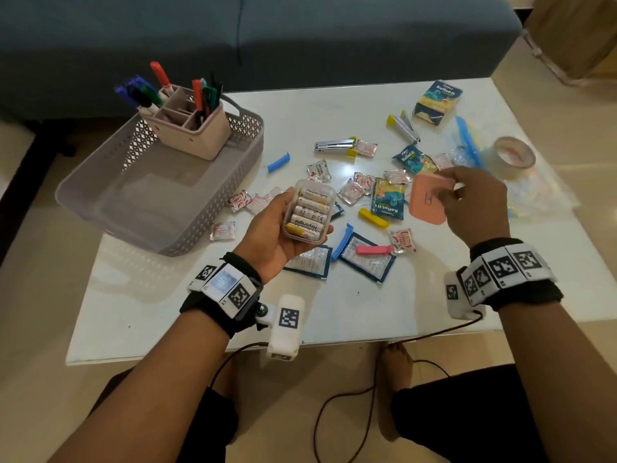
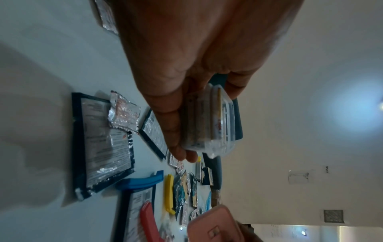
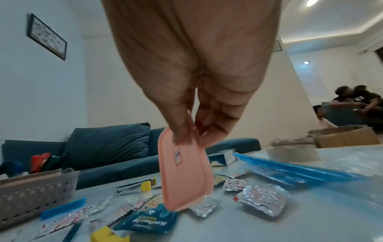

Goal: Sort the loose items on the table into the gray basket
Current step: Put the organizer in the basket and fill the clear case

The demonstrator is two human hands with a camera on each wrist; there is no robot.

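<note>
The left hand (image 1: pixel 272 233) cradles a clear battery case (image 1: pixel 309 210), open top up, in its curled fingers above the table (image 1: pixel 350 305), with the gray basket (image 1: pixel 160 192) to its left, while the right hand (image 1: pixel 477 202) pinches the pink lid (image 1: pixel 429 202) just right of the case.

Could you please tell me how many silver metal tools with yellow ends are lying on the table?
2. The left silver tool lies mid-table beside a sachet; the right silver tool lies near the blue box. Others could hide under clutter.
</note>
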